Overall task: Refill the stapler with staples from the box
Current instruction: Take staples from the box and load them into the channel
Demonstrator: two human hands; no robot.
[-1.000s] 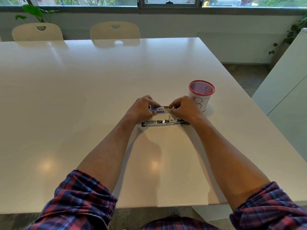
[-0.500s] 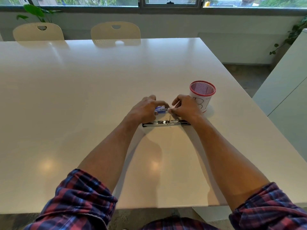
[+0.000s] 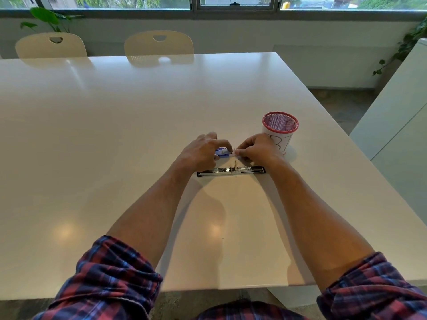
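The left hand (image 3: 203, 153) curls over the small blue staple box (image 3: 222, 152), thumb and fingers closed on it, holding it just above or on the table; which, I cannot tell. The right hand (image 3: 256, 150) meets it at the box's right end, fingertips pinched on something pale there, likely the inner tray or a flap, though it is too small to be sure. Just nearer than both hands lies the stapler (image 3: 231, 170), opened out flat along the white table (image 3: 115, 158), its metal staple channel facing up and its black end to the right.

The box should be light, thin card that crushes easily, so a gentle hold on its long sides suits it. A staple strip is stiff yet brittle and breaks into pieces if bent; best pinched by its sides near the middle and kept level.

To the right and a little farther stands a red-rimmed mesh pen cup (image 3: 280, 132) with a white paper label; nothing shows inside it. Whether the staple channel holds any staples cannot be made out.
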